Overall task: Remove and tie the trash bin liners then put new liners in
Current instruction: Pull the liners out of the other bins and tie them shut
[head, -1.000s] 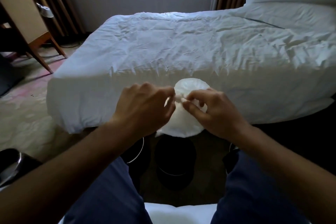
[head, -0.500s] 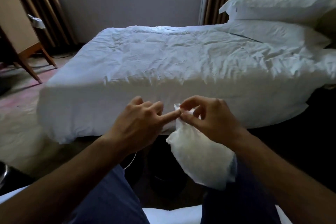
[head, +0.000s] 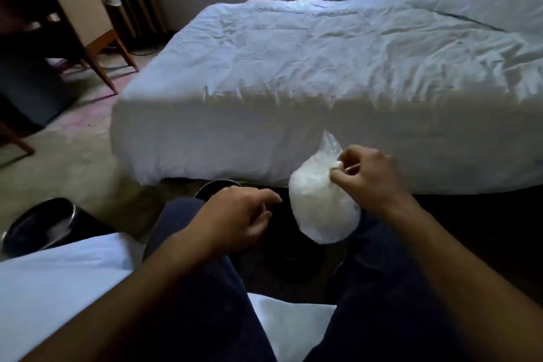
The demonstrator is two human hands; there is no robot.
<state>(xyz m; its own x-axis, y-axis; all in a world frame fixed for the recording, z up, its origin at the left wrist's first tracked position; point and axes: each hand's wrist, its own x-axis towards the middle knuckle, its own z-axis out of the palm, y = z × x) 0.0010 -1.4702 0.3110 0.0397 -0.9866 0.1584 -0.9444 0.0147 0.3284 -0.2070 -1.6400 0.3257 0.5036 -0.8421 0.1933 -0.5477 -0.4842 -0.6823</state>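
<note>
left hand [head: 244, 220]: fingers loose, empty; near the bag, left of it, not touching
right hand [head: 370, 176]: thumb and fingers pinched tight on the bag neck
bag [head: 320, 211]: white, full; hangs below and left of the pinch, between the knees; loose tail sticks up above the grip
bin [head: 214, 185]: dark, on the floor behind the left hand, mostly hidden
second bin [head: 38, 223]: on the floor, far left
bed [head: 323, 67]: white, beyond it all

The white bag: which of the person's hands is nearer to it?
Right. The right hand pinches the white bag at its gathered neck, so it touches it. The left hand hangs apart to the bag's left, fingers relaxed, holding nothing.
</note>
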